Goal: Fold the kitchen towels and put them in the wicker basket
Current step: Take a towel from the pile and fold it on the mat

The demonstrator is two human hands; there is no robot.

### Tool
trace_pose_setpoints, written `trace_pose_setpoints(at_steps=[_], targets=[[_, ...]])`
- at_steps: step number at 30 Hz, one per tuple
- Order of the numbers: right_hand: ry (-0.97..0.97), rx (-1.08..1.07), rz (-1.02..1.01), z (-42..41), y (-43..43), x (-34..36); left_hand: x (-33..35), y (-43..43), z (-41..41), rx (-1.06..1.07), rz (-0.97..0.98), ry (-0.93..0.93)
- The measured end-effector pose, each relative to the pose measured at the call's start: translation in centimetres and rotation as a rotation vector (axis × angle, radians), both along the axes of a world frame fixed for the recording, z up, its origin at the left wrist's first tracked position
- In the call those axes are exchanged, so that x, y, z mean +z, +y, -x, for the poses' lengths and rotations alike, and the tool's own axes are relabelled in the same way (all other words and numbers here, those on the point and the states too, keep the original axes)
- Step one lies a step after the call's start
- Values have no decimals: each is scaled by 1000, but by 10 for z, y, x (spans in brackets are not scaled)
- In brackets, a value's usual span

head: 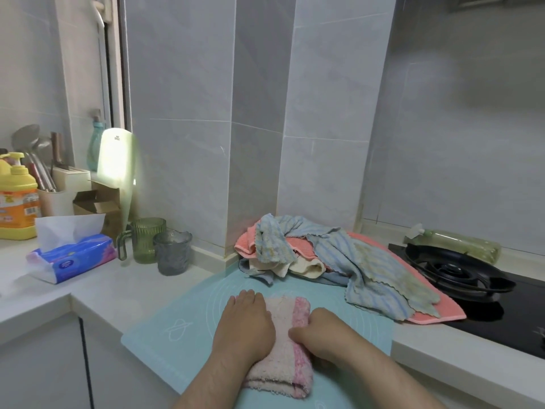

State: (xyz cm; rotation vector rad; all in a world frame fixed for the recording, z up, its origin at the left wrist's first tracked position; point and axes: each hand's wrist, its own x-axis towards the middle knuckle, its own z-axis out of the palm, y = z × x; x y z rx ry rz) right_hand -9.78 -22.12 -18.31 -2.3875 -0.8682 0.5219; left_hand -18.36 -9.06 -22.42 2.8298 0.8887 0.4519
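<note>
Head view is showing one pink towel (280, 373) lying folded on the blue mat (165, 335). My left hand (244, 323) is pressing it flat, and my right hand (321, 335) fingers are curling round its edge. Behind the mat, a pile of towels (324, 255) is waiting unfolded. No basket is showing.

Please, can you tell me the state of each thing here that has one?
pink towel, folded, on the mat
left hand, flat, pressing the towel
right hand, curled, gripping its pink edge
towel pile, unfolded, heaped
tissue pack, open, one tissue sticking out
green mug, upright
burner, unlit
</note>
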Motion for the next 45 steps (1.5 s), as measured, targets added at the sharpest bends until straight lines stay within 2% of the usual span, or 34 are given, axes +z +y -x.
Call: trace_pose_setpoints(at_steps=[4, 9, 10, 13, 18, 22, 25, 27, 29, 32, 36, 40, 45], targets=[[96, -55, -140, 10, -6, 4, 5, -1, 8, 20, 33, -217], [173, -31, -452, 30, -8, 16, 10, 2, 11, -36, 298, -441], [131, 14, -476, 30, -10, 24, 16, -1, 13, -71, 380, -527], [-181, 249, -452, 24, -16, 58, 44, -7, 30, -224, 625, -720], [-342, 482, -364, 25, -40, 118, 77, 1, 47, -400, 782, -603], [-372, 409, -389, 20, -47, 131, 88, -12, 58, -477, 1098, -565], [-224, 220, -546, 9, -56, 116, 88, -12, 66, -462, 1262, -653], [123, 103, -707, 2, -62, 93, 86, -15, 72, -471, 1388, -725], [502, 83, -765, 1, -63, 62, 82, -20, 77, -495, 1522, -767], [739, 152, -687, 13, -50, 21, 71, -24, 75, -479, 1606, -803], [724, 104, -737, 13, -30, 3, 51, -12, 67, -349, 1622, -839], [625, 76, -688, -5, -30, -2, 31, 2, 70, -276, 1415, -648], [689, 79, -633, -19, -31, -16, 20, 10, 66, -230, 1314, -612]])
